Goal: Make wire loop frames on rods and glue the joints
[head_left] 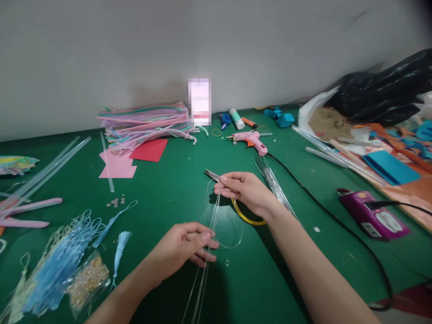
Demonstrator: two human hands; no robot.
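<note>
Clear strings (216, 211) look thin, light and slippery, so the left hand (189, 245) pinches them near and the right hand (245, 191) pinches them far.

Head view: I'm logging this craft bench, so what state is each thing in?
left hand, pinching the clear strands
right hand, pinching the same strands higher up
scissors, blades shut, partly under the right hand
glue gun, lying on its side
purple device, cord plugged in
</note>
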